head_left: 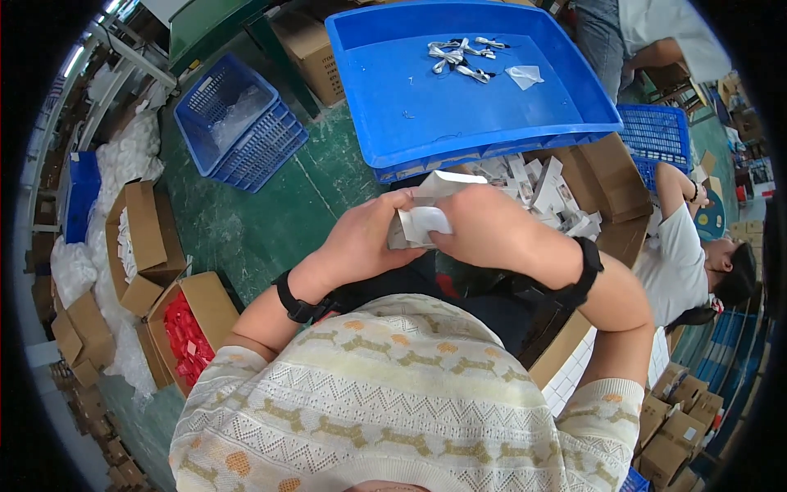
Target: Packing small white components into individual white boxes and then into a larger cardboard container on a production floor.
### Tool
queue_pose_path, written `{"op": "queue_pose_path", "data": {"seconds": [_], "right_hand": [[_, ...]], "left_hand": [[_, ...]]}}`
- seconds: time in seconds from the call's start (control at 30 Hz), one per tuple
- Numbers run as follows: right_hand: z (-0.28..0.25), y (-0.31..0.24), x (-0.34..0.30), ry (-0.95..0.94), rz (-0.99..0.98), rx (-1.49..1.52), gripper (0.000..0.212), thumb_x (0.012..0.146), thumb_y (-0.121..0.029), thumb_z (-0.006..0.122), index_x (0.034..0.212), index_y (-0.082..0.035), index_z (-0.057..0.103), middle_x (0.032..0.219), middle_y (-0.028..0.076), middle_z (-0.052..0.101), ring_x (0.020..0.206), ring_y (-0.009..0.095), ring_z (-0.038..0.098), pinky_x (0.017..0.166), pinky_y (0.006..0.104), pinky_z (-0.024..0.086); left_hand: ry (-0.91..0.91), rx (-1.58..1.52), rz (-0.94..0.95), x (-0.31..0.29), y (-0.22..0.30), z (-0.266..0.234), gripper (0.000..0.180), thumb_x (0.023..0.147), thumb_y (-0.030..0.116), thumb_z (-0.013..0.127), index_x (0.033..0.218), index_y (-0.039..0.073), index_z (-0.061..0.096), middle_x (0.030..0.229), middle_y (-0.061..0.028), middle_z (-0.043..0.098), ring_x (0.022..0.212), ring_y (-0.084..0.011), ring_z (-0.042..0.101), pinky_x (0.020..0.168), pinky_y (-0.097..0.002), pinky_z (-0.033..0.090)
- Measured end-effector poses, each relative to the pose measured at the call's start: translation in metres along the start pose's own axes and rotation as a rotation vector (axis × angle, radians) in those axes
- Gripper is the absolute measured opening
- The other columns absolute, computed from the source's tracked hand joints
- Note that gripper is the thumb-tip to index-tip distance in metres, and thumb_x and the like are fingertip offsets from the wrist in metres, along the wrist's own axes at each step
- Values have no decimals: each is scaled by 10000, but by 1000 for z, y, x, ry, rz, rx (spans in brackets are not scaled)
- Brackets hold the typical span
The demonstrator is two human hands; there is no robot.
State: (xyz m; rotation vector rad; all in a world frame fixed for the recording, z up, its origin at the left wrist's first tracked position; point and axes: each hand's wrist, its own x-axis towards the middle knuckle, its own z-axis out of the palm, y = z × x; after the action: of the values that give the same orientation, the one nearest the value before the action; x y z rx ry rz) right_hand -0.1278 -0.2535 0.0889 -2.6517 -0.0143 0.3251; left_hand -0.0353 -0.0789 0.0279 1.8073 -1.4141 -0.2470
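Observation:
In front of my chest, my left hand [354,236] is closed around a small white carton [399,233], its fingers wrapped over the side. My right hand [493,223] is closed from the other side, its thumb against the edge of a smooth white rounded piece [428,220] at the carton. A white flap [447,182] sticks up beyond the right fingers. How far the piece sits inside the carton is hidden by my hands. Just past them lies a large cardboard box [602,176] filled with several small white cartons [548,187].
A large blue tray [385,148] holds bundled white cables [459,57] and a small white bag [525,76]. Blue crates [246,152] stand left on the green floor, near open boxes, one with red packets [187,336]. A co-worker [684,254] is at the right; another person's legs [602,41] show behind.

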Motion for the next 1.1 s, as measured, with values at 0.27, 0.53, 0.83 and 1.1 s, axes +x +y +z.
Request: {"op": "queue_pose_path", "data": {"seconds": [0.27,0.53,0.83,1.1], "right_hand": [[0,-3,30,-245,63,31,252,719,-204,609,877,-13,654,787,200,644,760,327,641,684,399,504],[-14,7,1,162,-33,441,245,764,-178,633,929,3,629,828,208,640,771,340,619,704,372,491],[-1,6,12,-50,-60,72,190,748,-111,647,898,5,632,815,190,637,737,333,620,679,354,496],[7,-2,15,255,-27,474,114,737,-55,613,840,-7,619,802,179,617,737,340,610,691,381,495]], "left_hand": [[18,0,-81,-2,0,-1,649,652,197,784,1143,104,368,1022,-138,591,891,-352,597,716,-409,492],[-9,-86,-153,-9,-10,-6,667,653,186,782,1155,115,349,1005,-140,591,866,-357,605,696,-409,485],[-3,-20,-43,-6,-2,-1,674,655,184,777,1167,117,345,1043,-155,585,873,-354,605,717,-401,491],[-1,-88,-151,-11,-15,-6,733,648,195,791,1217,103,337,1099,-157,567,957,-335,596,774,-391,489]]}}
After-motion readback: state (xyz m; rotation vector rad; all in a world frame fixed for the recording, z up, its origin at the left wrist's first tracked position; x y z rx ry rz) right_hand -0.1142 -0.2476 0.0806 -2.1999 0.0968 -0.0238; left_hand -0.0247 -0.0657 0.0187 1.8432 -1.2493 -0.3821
